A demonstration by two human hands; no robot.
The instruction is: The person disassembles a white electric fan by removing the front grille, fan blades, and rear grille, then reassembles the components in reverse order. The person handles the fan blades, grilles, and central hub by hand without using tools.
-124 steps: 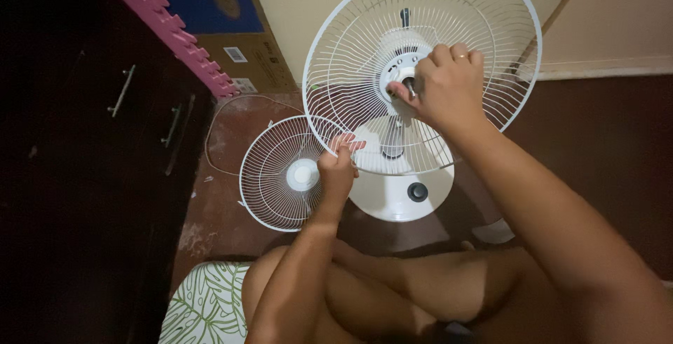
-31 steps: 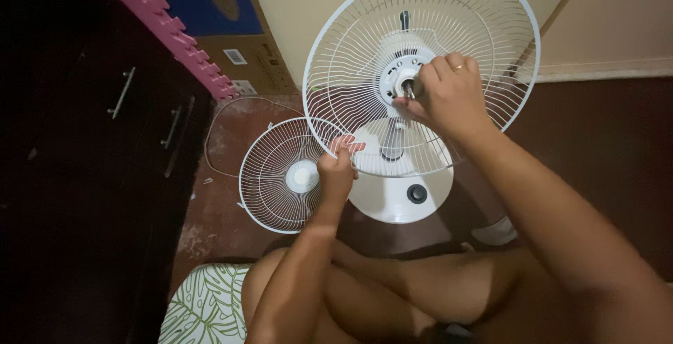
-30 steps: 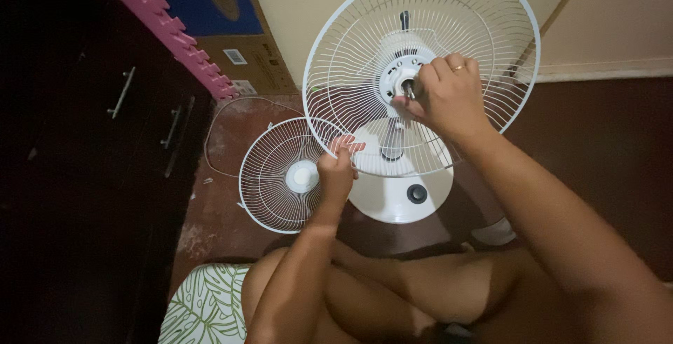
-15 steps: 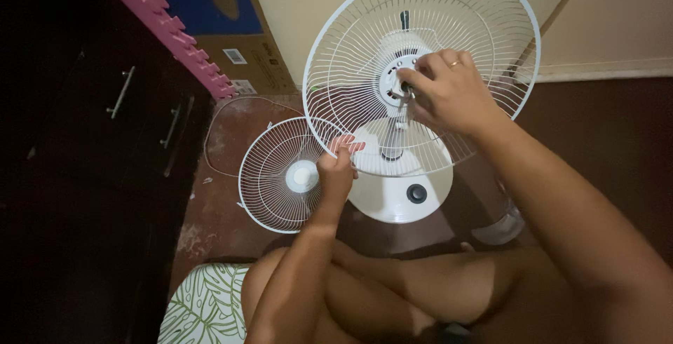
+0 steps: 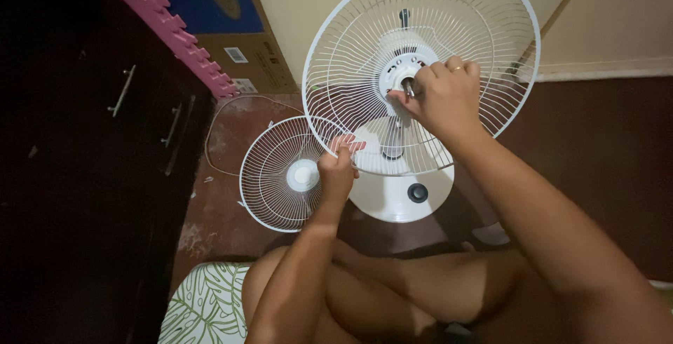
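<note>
The right hand (image 5: pixel 442 98) is pinching the motor shaft (image 5: pixel 406 88) at the centre of the rear fan grille (image 5: pixel 484 21), its grip closed on it. The left hand (image 5: pixel 336 169) is gripping that grille's lower rim. The detached front grille (image 5: pixel 270 176) is lying on the floor (image 5: pixel 596 162) just beside the round white base (image 5: pixel 399 200). A brown and blue cardboard box (image 5: pixel 231 21) is leaning against the wall, left of a dark cabinet (image 5: pixel 84 140).

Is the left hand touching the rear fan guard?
Touching. The head view shows the left hand with fingers curled around the lower rim wires of the rear fan guard.
</note>
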